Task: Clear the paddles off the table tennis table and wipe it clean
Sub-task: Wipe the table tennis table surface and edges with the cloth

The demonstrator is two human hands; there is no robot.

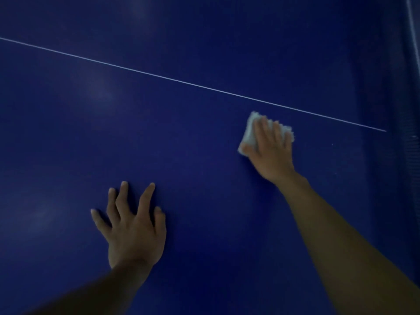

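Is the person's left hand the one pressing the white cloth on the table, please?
No, the right hand presses the cloth; the left hand rests bare on the table.

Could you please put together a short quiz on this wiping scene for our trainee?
1. True or false: the right hand presses a white cloth onto the blue table.
2. What is the left hand doing? A) gripping a paddle B) resting on the table with fingers spread C) holding the cloth
3. Fill in: seen from the person, the cloth lies on the ___ side of the white line (near/far).

Key: 1. True. 2. B. 3. near.
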